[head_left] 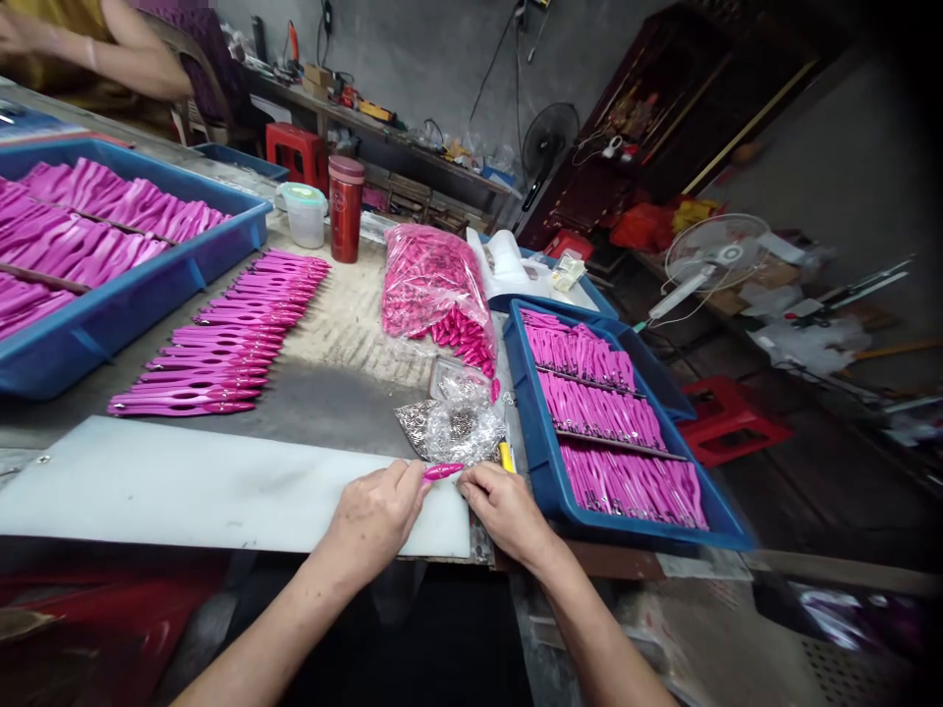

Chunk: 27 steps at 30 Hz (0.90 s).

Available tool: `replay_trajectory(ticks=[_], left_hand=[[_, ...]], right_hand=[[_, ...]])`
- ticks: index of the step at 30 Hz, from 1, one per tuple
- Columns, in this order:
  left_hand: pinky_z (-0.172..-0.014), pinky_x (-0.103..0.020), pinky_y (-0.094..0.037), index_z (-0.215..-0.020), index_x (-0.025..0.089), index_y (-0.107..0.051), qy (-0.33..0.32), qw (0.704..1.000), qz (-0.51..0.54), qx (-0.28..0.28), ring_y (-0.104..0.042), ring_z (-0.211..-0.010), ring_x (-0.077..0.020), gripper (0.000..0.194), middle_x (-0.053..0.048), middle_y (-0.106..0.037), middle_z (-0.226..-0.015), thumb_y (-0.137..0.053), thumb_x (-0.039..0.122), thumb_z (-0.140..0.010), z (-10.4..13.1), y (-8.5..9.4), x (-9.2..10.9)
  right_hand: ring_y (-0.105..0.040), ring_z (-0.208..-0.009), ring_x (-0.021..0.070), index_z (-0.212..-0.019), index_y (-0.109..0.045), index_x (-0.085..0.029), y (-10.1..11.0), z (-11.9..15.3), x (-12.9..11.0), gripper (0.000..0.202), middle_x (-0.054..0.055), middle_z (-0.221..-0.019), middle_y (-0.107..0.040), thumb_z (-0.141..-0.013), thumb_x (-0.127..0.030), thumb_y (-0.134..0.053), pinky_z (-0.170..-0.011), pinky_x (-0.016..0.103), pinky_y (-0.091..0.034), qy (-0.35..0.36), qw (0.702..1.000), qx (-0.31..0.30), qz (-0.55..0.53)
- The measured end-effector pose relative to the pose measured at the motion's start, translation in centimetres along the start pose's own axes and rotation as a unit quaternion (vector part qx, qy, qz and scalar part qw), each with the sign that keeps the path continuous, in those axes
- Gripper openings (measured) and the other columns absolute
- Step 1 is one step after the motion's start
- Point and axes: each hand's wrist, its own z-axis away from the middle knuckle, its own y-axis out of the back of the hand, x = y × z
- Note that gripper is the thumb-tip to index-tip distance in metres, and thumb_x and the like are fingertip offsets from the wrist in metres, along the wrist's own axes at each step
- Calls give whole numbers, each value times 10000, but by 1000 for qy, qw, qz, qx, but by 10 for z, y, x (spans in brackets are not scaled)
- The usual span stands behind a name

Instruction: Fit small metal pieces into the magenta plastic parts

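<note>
My left hand (377, 513) is closed on a small pink pointed plastic piece (443, 472), which sticks out toward the right. Beside its tip, the fingers of my right hand (504, 503) are pinched together; whatever they hold is too small to make out. Both hands are over the right end of a white board (221, 486). Just beyond them lies a clear plastic bag (464, 429) next to a heap of tiny metal parts (416, 426). A yellow-handled tool (506, 456) lies close to my right hand, partly hidden.
A row of long pink pieces (221, 344) lies left. Blue trays of pink pieces stand at left (139, 304) and right (541, 462). Behind are a bag of pink parts (434, 280), a red tumbler (346, 211) and a lidded tub (305, 216). A person (95, 59) sits far left.
</note>
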Motion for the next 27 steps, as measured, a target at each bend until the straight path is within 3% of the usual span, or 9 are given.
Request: replay_trajectory(ticks=[9,18,22,27], left_hand=[[-464,-219,-364,-817,173,-535,0,1000,13,7,-519,-508,-114,214,6,-542,-609,-335,223,-873,-1,1,1],[-463,-220,-363,-821,174,-530,1,1000,14,5,-517,-511,-114,214,4,-542,-612,-330,229,-873,-1,1,0],[-465,-222,-366,-826,175,-528,-1,1000,9,4,-524,-515,-117,209,4,-548,-620,-330,226,-872,0,0,0],[-460,-227,-361,-809,171,-525,1,1000,0,-10,-522,-511,-121,204,3,-536,-615,-340,228,-871,0,1,1]], right_hand=[[-533,-652,139,-720,-574,-164,-14,5,12,188,35,-670,-568,-806,-124,-412,-620,234,-412,83,992,66,64],[-502,-654,165,-719,-555,-147,-20,4,16,222,62,-665,-538,-818,-121,-359,-622,270,-404,119,982,84,122],[-489,-650,180,-721,-542,-146,-22,3,16,228,71,-668,-530,-812,-117,-335,-607,286,-392,113,979,81,152],[-483,-641,147,-696,-492,-175,-8,5,9,186,33,-669,-513,-813,-150,-349,-594,252,-380,56,994,70,55]])
